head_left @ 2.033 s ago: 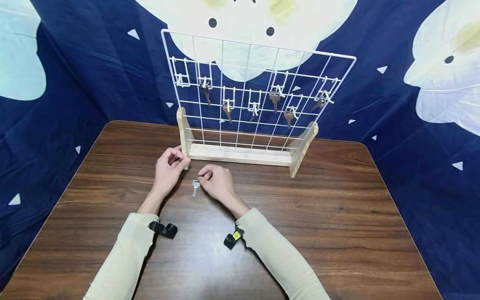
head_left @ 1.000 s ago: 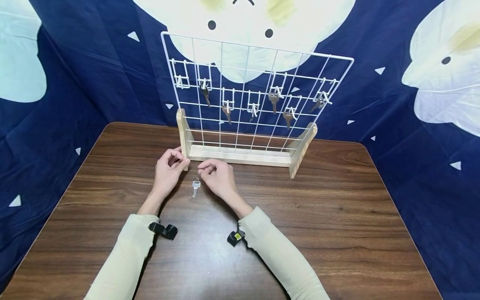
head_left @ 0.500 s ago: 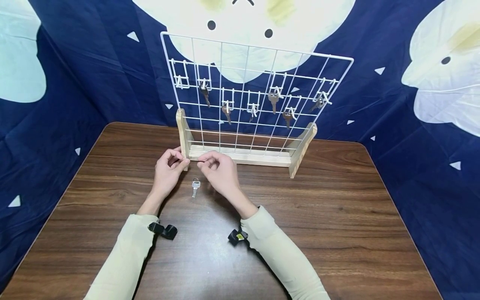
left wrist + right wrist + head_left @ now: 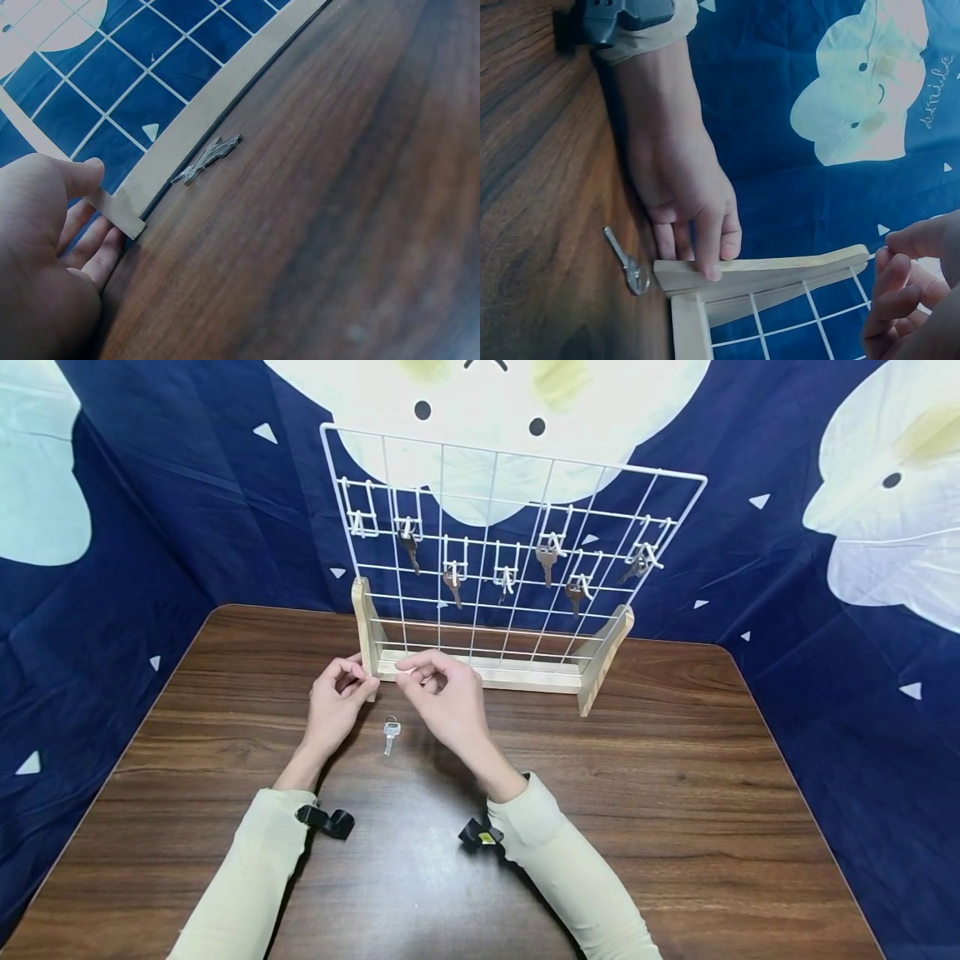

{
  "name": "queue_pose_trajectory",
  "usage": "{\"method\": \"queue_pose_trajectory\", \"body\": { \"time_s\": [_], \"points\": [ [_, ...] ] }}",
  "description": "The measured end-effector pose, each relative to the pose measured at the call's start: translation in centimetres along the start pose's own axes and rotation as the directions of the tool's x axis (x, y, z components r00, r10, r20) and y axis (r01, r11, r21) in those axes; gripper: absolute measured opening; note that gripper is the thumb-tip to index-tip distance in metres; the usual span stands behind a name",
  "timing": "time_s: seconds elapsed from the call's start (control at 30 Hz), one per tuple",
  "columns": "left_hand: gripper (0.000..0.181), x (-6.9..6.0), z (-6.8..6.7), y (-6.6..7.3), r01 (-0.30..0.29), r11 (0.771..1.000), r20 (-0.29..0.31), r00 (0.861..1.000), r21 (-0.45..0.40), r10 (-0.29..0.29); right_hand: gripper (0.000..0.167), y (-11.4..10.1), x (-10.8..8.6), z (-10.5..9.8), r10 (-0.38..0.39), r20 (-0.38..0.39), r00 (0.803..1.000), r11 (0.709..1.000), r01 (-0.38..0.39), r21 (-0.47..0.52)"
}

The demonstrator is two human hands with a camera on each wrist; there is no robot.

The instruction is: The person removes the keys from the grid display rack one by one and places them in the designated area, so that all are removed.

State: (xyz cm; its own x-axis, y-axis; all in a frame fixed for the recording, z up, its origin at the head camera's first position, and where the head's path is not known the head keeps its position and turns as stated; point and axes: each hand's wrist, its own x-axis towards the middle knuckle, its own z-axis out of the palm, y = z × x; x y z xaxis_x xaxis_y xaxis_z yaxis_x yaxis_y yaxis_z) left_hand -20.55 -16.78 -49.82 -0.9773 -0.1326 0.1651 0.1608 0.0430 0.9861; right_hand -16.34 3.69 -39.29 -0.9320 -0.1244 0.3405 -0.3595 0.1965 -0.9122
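Observation:
My left hand holds the left wooden upright of a white wire grid rack, thumb in front and other fingers behind. In front of the rack, a silver key with a small ring lies flat on the table; the left wrist view shows this key by the wooden base. My right hand hovers above and right of it, before the base bar. Its thumb and index finger are bent towards each other with a small gap, and nothing shows between them. In the right wrist view, it partly covers the grid.
Several keys, such as a dark key and a brownish key, hang from white hooks on the grid. No key shows on the leftmost hook. Behind the brown wooden table hangs a blue cloth with cloud prints.
My right hand was at the key's ring; it has moved up and away towards the rack's base, leaving the key on the table. My left hand has stayed on the upright.

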Motion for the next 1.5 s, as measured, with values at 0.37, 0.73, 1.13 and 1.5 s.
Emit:
{"method": "queue_pose_trajectory", "body": {
  "time_s": [0.37, 0.73, 1.13, 1.5],
  "points": [
    [0.023, 0.0, 0.0, -0.2, -0.006, 1.000, 0.000, 1.000, -0.010, 0.006, 0.013, -1.0, -0.2, -0.4, -0.045, -0.005, 0.999, 0.998, 0.045, 0.047],
    [0.023, 0.1, 0.0, -0.1, -0.005, 1.000, 0.004, 1.000, -0.002, 0.005, 0.013, -1.9, -0.3, -1.0, -0.077, -0.019, 0.997, 0.996, 0.078, 0.050],
    [0.023, 0.0, -0.1, -0.1, -0.011, 1.000, 0.000, 1.000, -0.001, 0.011, 0.014, -2.6, -0.5, -1.3, -0.107, -0.028, 0.994, 0.990, 0.109, 0.085],
    [0.021, 0.0, 0.0, -0.1, -0.005, 1.000, 0.008, 1.000, -0.003, 0.005, 0.021, -2.5, 0.2, -1.7, -0.126, -0.066, 0.990, 0.987, 0.132, 0.091]
  ]
}}
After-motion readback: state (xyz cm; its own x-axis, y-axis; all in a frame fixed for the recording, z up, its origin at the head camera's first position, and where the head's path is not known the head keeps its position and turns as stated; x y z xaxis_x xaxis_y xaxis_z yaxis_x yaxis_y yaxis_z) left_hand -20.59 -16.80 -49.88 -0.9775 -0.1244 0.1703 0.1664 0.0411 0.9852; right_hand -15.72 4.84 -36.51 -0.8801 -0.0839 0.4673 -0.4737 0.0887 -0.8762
